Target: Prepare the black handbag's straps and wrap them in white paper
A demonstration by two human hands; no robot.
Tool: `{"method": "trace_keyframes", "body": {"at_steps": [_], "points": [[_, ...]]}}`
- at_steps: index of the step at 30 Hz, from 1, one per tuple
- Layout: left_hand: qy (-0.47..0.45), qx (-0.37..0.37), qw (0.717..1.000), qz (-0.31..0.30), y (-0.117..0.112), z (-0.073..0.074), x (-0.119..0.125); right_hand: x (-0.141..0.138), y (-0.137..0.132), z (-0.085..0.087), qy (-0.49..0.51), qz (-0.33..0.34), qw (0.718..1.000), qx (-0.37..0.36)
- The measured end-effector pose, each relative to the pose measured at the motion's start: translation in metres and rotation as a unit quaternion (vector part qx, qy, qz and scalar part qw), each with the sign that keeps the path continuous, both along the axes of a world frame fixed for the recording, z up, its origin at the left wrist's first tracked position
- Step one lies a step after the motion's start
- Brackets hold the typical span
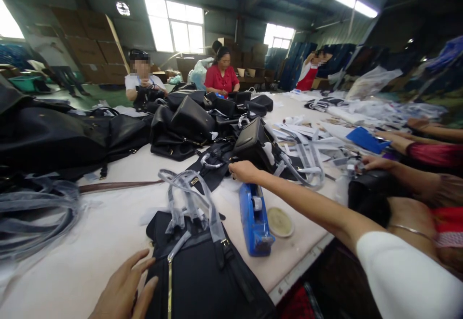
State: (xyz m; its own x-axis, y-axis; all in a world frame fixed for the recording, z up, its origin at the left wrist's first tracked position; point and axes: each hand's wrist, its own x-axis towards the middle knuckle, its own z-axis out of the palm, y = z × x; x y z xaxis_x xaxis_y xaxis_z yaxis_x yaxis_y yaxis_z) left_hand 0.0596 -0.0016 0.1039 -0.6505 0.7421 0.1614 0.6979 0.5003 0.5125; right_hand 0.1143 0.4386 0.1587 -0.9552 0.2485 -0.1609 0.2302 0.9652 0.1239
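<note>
A black bag (pixel 213 280) with a gold zipper and plastic-wrapped handles (pixel 181 189) lies on the table in front of me. Beside its left edge is my left hand (pixel 126 285), fingers apart and holding nothing. My right hand (pixel 244 170) stretches forward over the table, its fingers closed at the lower corner of another black bag (pixel 249 138). What they pinch there is too small to make out. Just below that hand stands a blue tape dispenser (pixel 255 222), with a round shallow dish (pixel 280 221) to its right.
Black bags (pixel 191 121) are heaped across the middle and left. Plastic-wrapped straps (pixel 36 218) lie coiled at the left. At right, co-workers' arms reach in near a dark bag (pixel 369 189) and a blue object (pixel 367 139). Other people stand beyond the table.
</note>
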Motion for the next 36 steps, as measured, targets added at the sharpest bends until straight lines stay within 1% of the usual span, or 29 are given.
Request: {"method": "trace_keyframes", "body": {"at_steps": [2, 4, 6, 7, 8, 10, 13, 15, 17, 19, 20, 22, 24, 27, 29, 31, 34, 36], "points": [[0.016, 0.005, 1.000, 0.010, 0.024, 0.021, -0.001, -0.001, -0.011, -0.009, -0.017, -0.004, 1.000, -0.008], [0.033, 0.006, 0.999, -0.008, 0.057, 0.039, -0.003, -0.006, -0.019, -0.017, -0.031, -0.024, 0.999, -0.008], [0.038, 0.006, 0.998, -0.047, 0.091, 0.049, -0.005, -0.013, -0.025, -0.026, -0.042, -0.049, 0.998, -0.003], [0.036, 0.006, 0.997, -0.068, 0.107, 0.051, -0.007, -0.017, -0.026, -0.029, -0.046, -0.059, 0.997, -0.001], [0.032, 0.005, 0.996, -0.088, 0.119, 0.050, -0.009, -0.021, -0.027, -0.032, -0.051, -0.066, 0.997, 0.000], [0.022, -0.002, 0.993, -0.113, 0.136, 0.044, -0.013, -0.025, -0.026, -0.036, -0.060, -0.071, 0.996, 0.000], [0.027, -0.019, 0.992, -0.125, 0.147, 0.033, -0.015, -0.027, -0.025, -0.038, -0.071, -0.063, 0.995, -0.008], [0.057, -0.030, 0.987, -0.150, 0.154, 0.029, -0.016, -0.027, -0.026, -0.037, -0.071, -0.050, 0.996, -0.013], [0.099, -0.039, 0.975, -0.197, 0.167, 0.028, -0.017, -0.028, -0.028, -0.037, -0.064, -0.035, 0.997, -0.018], [0.130, -0.052, 0.963, -0.228, 0.188, 0.027, -0.020, -0.028, -0.030, -0.036, -0.056, -0.026, 0.998, -0.020], [0.137, -0.059, 0.962, -0.229, 0.201, 0.025, -0.024, -0.028, -0.030, -0.035, -0.053, -0.024, 0.998, -0.020], [0.139, -0.065, 0.966, -0.207, 0.227, 0.018, -0.033, -0.027, -0.029, -0.033, -0.043, -0.025, 0.999, -0.019], [0.135, -0.067, 0.972, -0.179, 0.249, 0.006, -0.046, -0.025, -0.026, -0.031, -0.030, -0.028, 0.999, -0.018], [0.125, -0.078, 0.978, -0.149, 0.268, -0.014, -0.065, -0.024, -0.020, -0.029, -0.012, -0.036, 0.999, -0.022], [0.119, -0.082, 0.981, -0.130, 0.274, -0.024, -0.075, -0.025, -0.016, -0.031, 0.002, -0.040, 0.999, -0.027], [0.116, -0.075, 0.984, -0.108, 0.275, -0.029, -0.083, -0.028, -0.014, -0.033, 0.018, -0.042, 0.998, -0.033], [0.107, -0.050, 0.990, -0.079, 0.275, -0.029, -0.089, -0.030, -0.012, -0.036, 0.028, -0.049, 0.998, -0.037], [0.097, -0.026, 0.992, -0.072, 0.275, -0.027, -0.094, -0.030, -0.012, -0.036, 0.022, -0.053, 0.998, -0.035]]}}
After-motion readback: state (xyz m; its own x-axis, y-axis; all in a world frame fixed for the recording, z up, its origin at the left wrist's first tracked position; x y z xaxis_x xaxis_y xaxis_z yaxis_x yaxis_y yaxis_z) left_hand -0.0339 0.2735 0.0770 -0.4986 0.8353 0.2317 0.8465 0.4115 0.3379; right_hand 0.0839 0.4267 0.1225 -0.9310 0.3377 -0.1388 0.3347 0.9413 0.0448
